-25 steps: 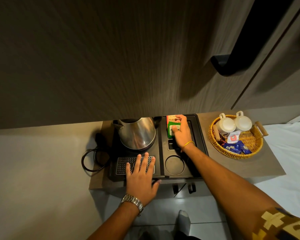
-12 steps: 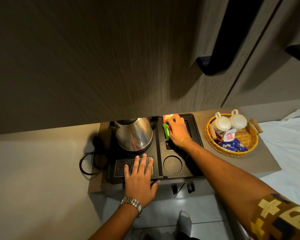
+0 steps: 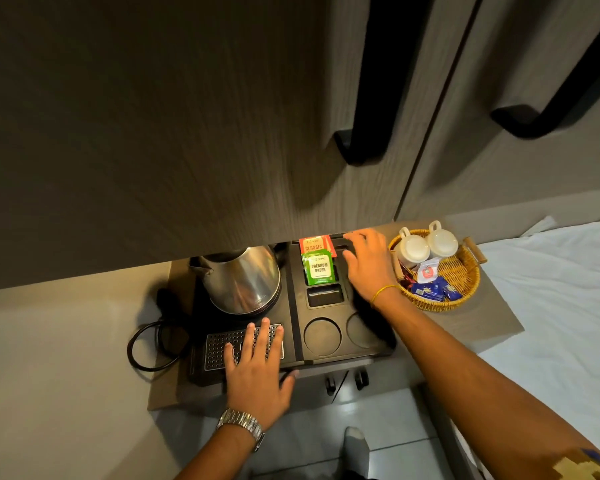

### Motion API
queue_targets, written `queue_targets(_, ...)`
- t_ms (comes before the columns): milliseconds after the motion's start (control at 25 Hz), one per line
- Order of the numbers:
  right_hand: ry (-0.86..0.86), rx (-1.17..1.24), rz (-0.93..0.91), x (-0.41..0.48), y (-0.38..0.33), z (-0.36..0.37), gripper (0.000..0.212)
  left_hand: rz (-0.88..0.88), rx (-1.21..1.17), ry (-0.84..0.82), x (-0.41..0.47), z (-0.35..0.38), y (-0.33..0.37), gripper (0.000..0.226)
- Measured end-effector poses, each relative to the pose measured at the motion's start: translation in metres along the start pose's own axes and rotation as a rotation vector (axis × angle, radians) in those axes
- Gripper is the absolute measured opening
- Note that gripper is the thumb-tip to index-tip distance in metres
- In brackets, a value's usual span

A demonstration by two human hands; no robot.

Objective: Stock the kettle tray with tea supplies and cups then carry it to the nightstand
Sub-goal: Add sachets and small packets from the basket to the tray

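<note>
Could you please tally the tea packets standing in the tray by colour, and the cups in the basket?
Red tea packet: 1
Green tea packet: 1
White cups: 2
Total: 4

Kettle (image 3: 243, 284): polished metal, glossy, mirror-like.
Kettle tray (image 3: 329, 355): black plastic, matt, smooth; drip grate (image 3: 219, 342) perforated metal, dull sheen.
Green tea sachet (image 3: 318, 270) and red tea sachet (image 3: 314, 244): printed paper or foil, slight gloss.
Basket (image 3: 465, 271): woven wicker, rough, golden.
Cups (image 3: 426, 245): white ceramic, smooth, glazed.
Blue packets (image 3: 433, 289): shiny wrapper.
Cabinet door (image 3: 153, 116): wood-grain veneer, matt; handles (image 3: 368, 133) black, satin.
Watch (image 3: 245, 424): steel links, bright.
Bedsheet (image 3: 551, 289): white cloth, soft.
</note>
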State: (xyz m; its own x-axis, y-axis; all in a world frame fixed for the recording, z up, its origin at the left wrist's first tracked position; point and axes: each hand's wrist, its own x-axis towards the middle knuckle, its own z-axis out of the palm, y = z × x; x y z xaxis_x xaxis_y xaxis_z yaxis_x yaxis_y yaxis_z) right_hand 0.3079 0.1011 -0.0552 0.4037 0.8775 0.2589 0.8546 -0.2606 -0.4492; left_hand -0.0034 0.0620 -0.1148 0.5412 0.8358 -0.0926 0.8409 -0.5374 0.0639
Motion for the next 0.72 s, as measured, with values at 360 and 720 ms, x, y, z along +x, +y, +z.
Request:
queue_targets(360, -0.079, -0.303, 0.349, -0.029, 0.125, -0.078, 0.025, 0.007, 0.027, 0.019, -0.001, 0.003, 0.0, 0.09)
queue_targets(720, -0.078, -0.311, 0.355, -0.026, 0.135, -0.073, 0.034, 0.01, 0.039, 0.031, 0.001, 0.004, 0.0, 0.09)
